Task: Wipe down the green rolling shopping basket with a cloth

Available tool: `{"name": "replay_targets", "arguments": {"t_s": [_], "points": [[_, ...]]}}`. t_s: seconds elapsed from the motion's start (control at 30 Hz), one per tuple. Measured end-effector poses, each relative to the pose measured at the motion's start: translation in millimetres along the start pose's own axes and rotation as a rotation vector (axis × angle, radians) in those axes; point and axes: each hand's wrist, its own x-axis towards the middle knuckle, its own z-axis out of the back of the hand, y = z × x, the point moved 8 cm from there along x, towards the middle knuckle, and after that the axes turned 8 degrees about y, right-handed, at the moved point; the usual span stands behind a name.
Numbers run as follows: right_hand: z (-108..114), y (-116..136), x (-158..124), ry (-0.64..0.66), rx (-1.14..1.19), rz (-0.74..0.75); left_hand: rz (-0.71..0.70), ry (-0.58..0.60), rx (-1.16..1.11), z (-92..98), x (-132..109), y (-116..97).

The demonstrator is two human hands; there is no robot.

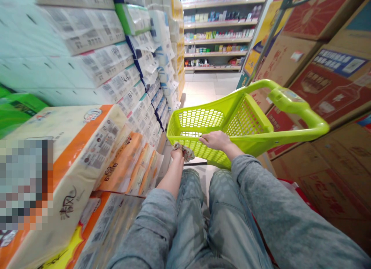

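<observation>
A lime-green plastic shopping cart (249, 147) stands across the aisle in front of my knees, its looped handle (314, 126) pointing right. My right hand (216, 140) is closed over the near top rim of its basket. In my left hand (177, 153) is a crumpled, patterned cloth (188, 154), held close to the basket's near left side. The fingers of that hand are wrapped round the cloth. Through the holes of the basket wall I see the pale floor. Part of the basket's inside is hidden by the near wall and my right hand.
Packs of tissue paper (98, 153) are stacked high along the left. Cardboard cartons (324, 83) rise on the right, with a metal rail (268, 41) before them. Pale floor (203, 85) leads to shelves (217, 41) of small packaged goods.
</observation>
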Motion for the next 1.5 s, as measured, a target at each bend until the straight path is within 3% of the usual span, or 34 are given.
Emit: {"name": "replay_targets", "arguments": {"t_s": [0.3, 0.53, 0.73, 1.13, 1.3, 1.5], "points": [[-1, -2, -6, 0.001, 0.003, -0.007, -0.125, 0.108, 0.090, 8.9, -11, -14], [-1, -6, -9, -0.006, 0.015, 0.012, -0.115, 0.164, 0.060, 9.1, -26, 7], [-2, -7, -9, 0.026, 0.034, -0.017, -0.010, 0.264, -0.180, -14.6, -45, 24], [-1, -3, -8, -0.048, 0.017, -0.017, 0.038, 0.104, -0.127, -21.4, -28, 23], [-1, -2, -9, -0.027, 0.018, 0.012, -0.004, 0.139, -0.050, -13.8, -35, 25], [1, -3, -13, -0.010, 0.028, 0.006, -0.003, 0.181, -0.071, -10.4, -56, 45]]}}
